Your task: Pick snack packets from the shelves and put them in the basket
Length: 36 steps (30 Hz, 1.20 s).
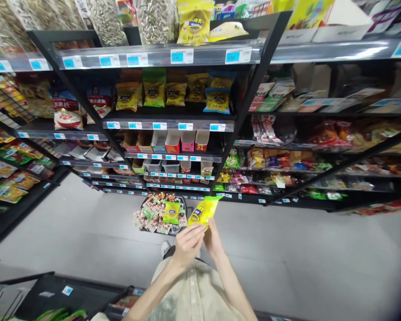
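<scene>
A yellow-green snack bag (203, 210) with a dark label is held tilted in front of my body. My left hand (188, 243) is closed on its lower edge, fingers across the front. On the right side, my right hand (213, 238) grips the same bag, its fingers partly hidden behind it. Just left of the bag, a dark basket (183, 203) is heaped with small snack packets (150, 211), and a similar yellow-green bag (171, 212) lies on top of them.
Ahead stands a black shelf unit (173, 117) with price tags along its edges. Snack bags (154, 91) fill one level, with small open boxes (173, 141) below. Another shelf (16, 196) stands at the left, and a low black rack (73, 296) is behind me at lower left.
</scene>
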Available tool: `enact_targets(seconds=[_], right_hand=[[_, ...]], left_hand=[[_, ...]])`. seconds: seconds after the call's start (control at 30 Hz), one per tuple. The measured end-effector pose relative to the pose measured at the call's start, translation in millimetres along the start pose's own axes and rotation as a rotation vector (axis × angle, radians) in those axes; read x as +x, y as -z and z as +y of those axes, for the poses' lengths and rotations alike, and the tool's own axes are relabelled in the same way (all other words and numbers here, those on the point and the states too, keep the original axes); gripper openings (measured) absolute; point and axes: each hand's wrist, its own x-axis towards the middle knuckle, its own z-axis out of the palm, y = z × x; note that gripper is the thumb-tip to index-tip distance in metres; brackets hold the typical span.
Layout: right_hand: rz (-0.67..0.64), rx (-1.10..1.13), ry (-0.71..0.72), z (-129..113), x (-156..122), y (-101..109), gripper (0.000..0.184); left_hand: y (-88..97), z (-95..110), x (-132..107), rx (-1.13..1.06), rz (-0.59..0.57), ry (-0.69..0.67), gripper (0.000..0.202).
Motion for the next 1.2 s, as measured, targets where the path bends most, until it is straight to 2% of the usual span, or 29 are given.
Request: enact_targets(seconds=[0.07,0.13,0.23,0.3,0.4,0.47,0.5,0.57,0.63,0.67,0.7,0.77,0.83,0.9,0.97,1.07,1.2], right_hand=[[0.024,0.054,-0.073,-2.9,-3.9,-1.1,0.061],[0.102,0.092,-0.105,-7.1,-4.3,0.7,0.052],[0.167,0.162,-0.087,-14.3,-3.2,4.0,0.038],[0.104,0.214,-0.082,-18.4,-3.8,4.2,0.038],[-0.029,0.256,-0.127,-22.6,-6.6,2.7,0.044],[-0.090,0.246,-0.193,-23.9,-8.8,3.1,0.050],[-0.110,0.228,-0.229,-24.0,-9.9,3.9,0.053],[-0.125,0.161,-0.281,-23.2,-11.8,6.1,0.057],[-0.121,0.049,-0.284,-20.7,-12.7,7.7,0.057],[-0.114,-0.021,-0.271,-18.6,-12.2,7.9,0.057],[-0.107,-0.096,-0.252,-16.0,-10.8,7.9,0.056],[-0.087,-0.249,-0.215,-9.2,-4.5,7.2,0.054],[-0.131,-0.402,-0.172,-0.9,7.0,6.5,0.057],[-0.218,-0.541,-0.130,7.0,22.5,4.6,0.068],[-0.238,-0.626,-0.117,12.6,38.9,-1.1,0.080],[-0.218,-0.739,-0.077,15.3,59.7,-21.8,0.085],[-0.212,-0.817,0.043,13.8,82.5,-67.0,0.078]], left_hand=[[-1.5,0.3,2.6,0.138,-0.095,-0.219,0.027],[-1.5,2.7,4.7,0.222,-0.184,-0.369,0.027],[2.4,8.6,5.5,0.152,-0.350,-0.413,0.036],[6.2,10.7,4.8,0.109,-0.318,-0.317,0.037],[13.3,5.9,6.3,0.167,-0.052,-0.016,0.036],[21.1,-2.1,10.9,0.132,0.053,0.226,0.048],[26.3,-6.7,13.9,0.056,0.035,0.339,0.058],[38.7,-15.4,19.3,-0.179,-0.136,0.519,0.073],[51.2,-22.1,20.9,-0.408,-0.349,0.612,0.077],[56.2,-24.9,19.7,-0.486,-0.408,0.637,0.077],[59.9,-27.8,17.5,-0.537,-0.412,0.657,0.078],[63.1,-35.6,11.5,-0.579,-0.294,0.698,0.084],[62.8,-46.9,6.8,-0.561,-0.133,0.729,0.088],[63.0,-60.6,5.6,-0.471,0.000,0.719,0.093],[66.2,-73.7,8.3,-0.363,0.076,0.707,0.096],[77.1,-87.6,19.1,-0.260,0.167,0.709,0.095],[98.1,-97.5,45.6,-0.266,0.302,0.657,0.092]])
